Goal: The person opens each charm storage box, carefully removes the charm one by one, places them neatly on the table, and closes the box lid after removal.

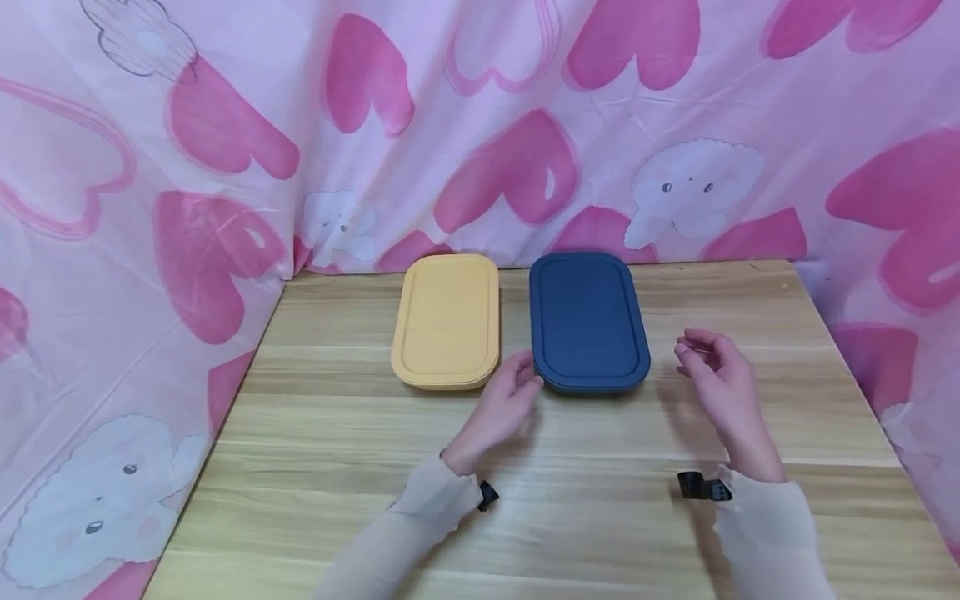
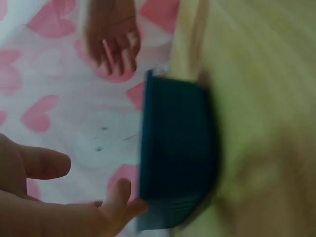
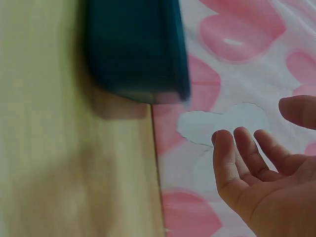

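A dark blue lidded food container [image 1: 588, 321] lies on the table, and a yellow lidded food container [image 1: 448, 321] sits to its left with a narrow gap between them. My left hand [image 1: 513, 396] is at the near left corner of the blue container, fingers loosely bent and holding nothing; whether they touch its side I cannot tell. To the right of the blue container, my right hand [image 1: 722, 385] hovers apart from it, fingers relaxed around nothing. The left wrist view shows the side of the blue container [image 2: 177, 143] beyond the left fingers [image 2: 116, 202].
Both containers stand near the back edge of the wooden table [image 1: 375, 500]. A pink cloth with hearts and white cartoon figures [image 1: 510, 100] hangs behind the table and along its sides. Dark straps [image 1: 705, 486] show at the sleeve cuffs.
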A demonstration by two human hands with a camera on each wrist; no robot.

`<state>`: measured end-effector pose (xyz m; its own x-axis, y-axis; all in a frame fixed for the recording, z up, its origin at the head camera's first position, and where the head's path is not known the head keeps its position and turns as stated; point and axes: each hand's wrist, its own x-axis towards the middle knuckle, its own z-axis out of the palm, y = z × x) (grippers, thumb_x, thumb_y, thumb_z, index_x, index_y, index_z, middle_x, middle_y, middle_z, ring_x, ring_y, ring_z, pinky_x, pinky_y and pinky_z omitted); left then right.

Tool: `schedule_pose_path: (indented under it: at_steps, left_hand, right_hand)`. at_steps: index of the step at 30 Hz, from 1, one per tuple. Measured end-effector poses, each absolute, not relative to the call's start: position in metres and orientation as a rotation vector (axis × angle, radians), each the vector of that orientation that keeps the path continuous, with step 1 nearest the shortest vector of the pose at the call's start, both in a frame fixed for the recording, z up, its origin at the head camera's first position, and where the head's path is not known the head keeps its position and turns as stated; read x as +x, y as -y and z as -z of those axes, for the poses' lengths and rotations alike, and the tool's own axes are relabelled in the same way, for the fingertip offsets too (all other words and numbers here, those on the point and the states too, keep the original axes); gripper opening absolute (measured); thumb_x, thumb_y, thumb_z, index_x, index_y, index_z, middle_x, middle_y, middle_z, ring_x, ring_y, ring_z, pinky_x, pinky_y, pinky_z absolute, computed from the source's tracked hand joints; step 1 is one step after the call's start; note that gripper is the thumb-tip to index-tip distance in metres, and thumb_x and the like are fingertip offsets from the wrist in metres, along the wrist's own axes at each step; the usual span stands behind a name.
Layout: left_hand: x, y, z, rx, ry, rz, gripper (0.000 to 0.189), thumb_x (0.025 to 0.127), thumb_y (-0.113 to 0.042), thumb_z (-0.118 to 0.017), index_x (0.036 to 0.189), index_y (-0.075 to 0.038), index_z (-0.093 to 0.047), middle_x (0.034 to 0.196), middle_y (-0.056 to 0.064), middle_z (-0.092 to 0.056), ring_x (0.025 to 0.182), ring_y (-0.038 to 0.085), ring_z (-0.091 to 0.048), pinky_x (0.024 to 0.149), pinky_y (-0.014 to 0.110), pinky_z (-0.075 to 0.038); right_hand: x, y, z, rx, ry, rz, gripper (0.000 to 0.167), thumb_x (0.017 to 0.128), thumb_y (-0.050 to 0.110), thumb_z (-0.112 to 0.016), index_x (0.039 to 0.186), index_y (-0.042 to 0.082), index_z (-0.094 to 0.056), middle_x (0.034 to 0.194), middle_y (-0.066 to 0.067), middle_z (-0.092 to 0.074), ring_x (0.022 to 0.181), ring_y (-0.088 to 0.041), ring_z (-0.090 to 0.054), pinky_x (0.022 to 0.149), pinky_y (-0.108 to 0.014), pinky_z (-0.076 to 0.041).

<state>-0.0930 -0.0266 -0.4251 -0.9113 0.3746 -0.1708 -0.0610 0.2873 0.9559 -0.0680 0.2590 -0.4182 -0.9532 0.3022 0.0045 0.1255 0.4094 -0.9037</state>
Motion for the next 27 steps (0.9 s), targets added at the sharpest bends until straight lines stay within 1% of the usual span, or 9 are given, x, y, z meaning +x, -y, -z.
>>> schedule_pose_path:
  at_steps: [1,5,7,10,13,15,17,21,27]
  left_hand:
    - [-0.092,0.024,0.430,0.254,-2.185,-1.674,0.054,0.100,-0.020,-0.047,0.147,0.003,-0.030,0.150,0.020,-0.038,0.138,0.030,-0.042,0.113,0.042,-0.037]
    - [-0.092,0.015,0.443,0.129,-2.147,-1.753,0.059,0.099,-0.020,-0.047,0.150,0.002,-0.024,0.154,0.019,-0.032,0.141,0.030,-0.036,0.115,0.043,-0.032]
    - [-0.094,0.011,0.448,0.074,-2.129,-1.797,0.060,0.099,-0.019,-0.047,0.150,0.002,-0.022,0.155,0.020,-0.030,0.142,0.031,-0.034,0.116,0.043,-0.031]
    - [-0.099,0.003,0.457,0.001,-2.098,-1.863,0.060,0.100,-0.017,-0.047,0.150,0.003,-0.021,0.154,0.022,-0.032,0.142,0.030,-0.035,0.115,0.041,-0.032]
    - [-0.104,-0.002,0.463,-0.058,-2.101,-1.904,0.057,0.100,-0.016,-0.047,0.148,0.004,-0.025,0.150,0.023,-0.037,0.140,0.030,-0.039,0.113,0.039,-0.036]
    - [-0.107,-0.003,0.466,-0.105,-2.112,-1.913,0.054,0.099,-0.016,-0.049,0.146,0.002,-0.030,0.148,0.022,-0.042,0.137,0.029,-0.043,0.112,0.038,-0.038]
    - [-0.109,-0.004,0.469,-0.136,-2.115,-1.936,0.050,0.099,-0.017,-0.051,0.143,0.002,-0.036,0.144,0.022,-0.046,0.134,0.030,-0.047,0.110,0.038,-0.041]
    - [-0.112,-0.005,0.472,-0.180,-2.084,-2.000,0.045,0.096,-0.016,-0.057,0.135,0.002,-0.044,0.136,0.021,-0.053,0.127,0.030,-0.053,0.106,0.037,-0.045]
    - [-0.112,-0.006,0.476,-0.151,-2.105,-1.989,0.047,0.092,-0.019,-0.063,0.131,0.000,-0.047,0.130,0.019,-0.056,0.122,0.030,-0.057,0.101,0.036,-0.049]
  right_hand:
    - [-0.068,-0.258,0.421,-0.399,2.476,-1.607,0.045,0.099,0.024,-0.053,0.132,-0.006,-0.047,0.104,0.016,-0.055,0.092,0.008,-0.058,0.076,-0.009,-0.052]
    - [-0.069,-0.252,0.431,-0.461,2.415,-1.732,0.047,0.099,0.023,-0.053,0.134,-0.006,-0.044,0.105,0.017,-0.055,0.093,0.005,-0.059,0.078,-0.012,-0.054]
    - [-0.070,-0.248,0.436,-0.506,2.391,-1.793,0.048,0.099,0.022,-0.052,0.136,-0.007,-0.042,0.108,0.011,-0.056,0.094,0.003,-0.059,0.078,-0.014,-0.054]
    - [-0.071,-0.242,0.443,-0.560,2.384,-1.855,0.052,0.100,0.023,-0.050,0.140,-0.007,-0.038,0.116,-0.001,-0.055,0.094,0.003,-0.059,0.080,-0.014,-0.054]
    - [-0.073,-0.236,0.448,-0.595,2.360,-1.915,0.053,0.100,0.022,-0.049,0.142,-0.007,-0.035,0.126,-0.013,-0.051,0.095,0.003,-0.057,0.082,-0.015,-0.054]
    - [-0.074,-0.233,0.451,-0.618,2.354,-1.938,0.054,0.101,0.023,-0.049,0.143,-0.006,-0.034,0.130,-0.015,-0.049,0.095,0.005,-0.056,0.083,-0.013,-0.053]
    - [-0.075,-0.230,0.453,-0.653,2.353,-1.949,0.053,0.101,0.024,-0.048,0.144,-0.004,-0.034,0.132,-0.015,-0.048,0.096,0.005,-0.053,0.085,-0.012,-0.051]
    - [-0.077,-0.227,0.456,-0.719,2.339,-1.971,0.053,0.101,0.025,-0.048,0.145,-0.001,-0.034,0.127,-0.007,-0.050,0.097,0.005,-0.051,0.086,-0.011,-0.050]
    - [-0.077,-0.225,0.460,-0.762,2.344,-1.957,0.053,0.100,0.026,-0.049,0.145,0.001,-0.037,0.119,-0.001,-0.051,0.094,0.002,-0.051,0.085,-0.013,-0.050]
